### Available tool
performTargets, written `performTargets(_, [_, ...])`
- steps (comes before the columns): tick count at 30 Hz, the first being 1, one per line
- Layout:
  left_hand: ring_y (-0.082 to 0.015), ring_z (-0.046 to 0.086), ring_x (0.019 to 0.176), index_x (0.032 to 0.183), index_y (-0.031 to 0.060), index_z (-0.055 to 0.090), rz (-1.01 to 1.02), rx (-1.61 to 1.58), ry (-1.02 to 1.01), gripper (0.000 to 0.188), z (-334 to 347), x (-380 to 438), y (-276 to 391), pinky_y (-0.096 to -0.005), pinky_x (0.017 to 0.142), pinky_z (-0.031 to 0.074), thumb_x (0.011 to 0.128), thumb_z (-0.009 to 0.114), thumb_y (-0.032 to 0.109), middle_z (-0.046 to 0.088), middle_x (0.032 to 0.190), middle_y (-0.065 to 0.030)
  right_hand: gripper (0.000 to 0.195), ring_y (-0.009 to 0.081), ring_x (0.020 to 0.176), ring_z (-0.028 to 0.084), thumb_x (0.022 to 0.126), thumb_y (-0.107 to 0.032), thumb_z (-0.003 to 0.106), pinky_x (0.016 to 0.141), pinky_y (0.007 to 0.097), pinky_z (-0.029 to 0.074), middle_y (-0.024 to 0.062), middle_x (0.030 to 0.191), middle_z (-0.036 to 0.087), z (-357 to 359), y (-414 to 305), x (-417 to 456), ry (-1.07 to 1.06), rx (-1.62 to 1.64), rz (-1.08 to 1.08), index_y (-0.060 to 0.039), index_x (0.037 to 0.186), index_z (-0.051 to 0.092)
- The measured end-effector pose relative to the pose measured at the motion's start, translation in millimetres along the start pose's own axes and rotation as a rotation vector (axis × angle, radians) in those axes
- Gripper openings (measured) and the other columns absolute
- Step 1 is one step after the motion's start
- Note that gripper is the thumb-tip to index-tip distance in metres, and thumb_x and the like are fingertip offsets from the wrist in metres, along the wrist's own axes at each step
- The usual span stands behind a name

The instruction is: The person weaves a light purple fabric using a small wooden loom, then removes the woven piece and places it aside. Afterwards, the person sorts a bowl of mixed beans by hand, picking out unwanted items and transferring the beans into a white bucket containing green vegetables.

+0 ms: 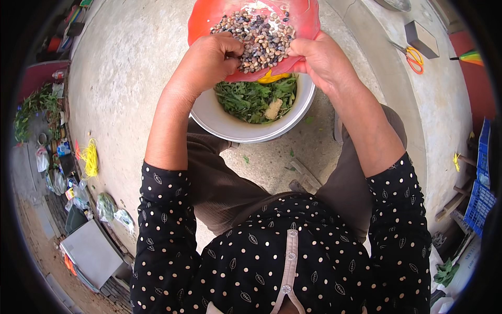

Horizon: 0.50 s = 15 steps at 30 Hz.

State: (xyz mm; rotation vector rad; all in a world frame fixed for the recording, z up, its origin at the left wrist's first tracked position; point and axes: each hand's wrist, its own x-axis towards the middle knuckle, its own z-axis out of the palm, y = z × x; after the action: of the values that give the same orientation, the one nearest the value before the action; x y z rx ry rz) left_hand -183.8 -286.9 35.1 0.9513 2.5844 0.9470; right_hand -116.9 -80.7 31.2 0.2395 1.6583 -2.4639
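Note:
A shallow red plastic dish [199, 24] holding dried beans [266, 43] in brown, grey and black is tilted in front of me. My right hand [323, 59] grips its right rim, thumb inside and fingers below. Over the near left side of the dish, my left hand [213, 59] has its fingers curled at the beans; whether anything is pinched in them is hidden. Beneath the dish is a pale bowl [251, 133] with cut green leaves [251, 98] and a corn cob piece [273, 109] inside. Something yellow [274, 76] shows under the dish's near edge.
Scissors with orange and yellow handles [413, 59] lie by a grey block [422, 39] at the right. Yellow string [90, 159] and plastic bags [106, 208] are on the left. A blue plastic crate [480, 200] stands far right. Wooden pieces [306, 174] lie between my legs.

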Motion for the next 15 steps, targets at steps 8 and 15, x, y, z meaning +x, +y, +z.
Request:
performTargets(8, [-0.0175,0.060,0.072,0.086,-0.0006,0.063,-0.008,0.097,0.059,0.014,-5.5,-0.3,-0.5,-0.0288,0.068,0.049,0.075,0.058,-0.006,0.061,0.077,-0.0066,0.042,0.0239,0.098,0.065,0.080,-0.003,0.049,0.084,0.0412,0.056,0.0115,0.110,0.062,0.9,-4.0,-0.9,-0.015,-0.002,0.033,0.0009,0.122,0.050])
performTargets(15, [-0.0102,0.057,0.071,0.084,-0.0015,0.062,-0.082,-0.150,0.013,0.013,-7.5,-4.6,8.5,-0.0251,0.067,0.049,0.077,0.056,-0.011,0.059,0.075,-0.0002,0.042,0.0225,0.098,0.065,0.081,-0.003,0.049,0.085,0.0399,0.055,0.0114,0.110,0.062,-1.1,-5.6,-1.6,-0.033,-0.017,0.046,0.0006,0.122,0.050])
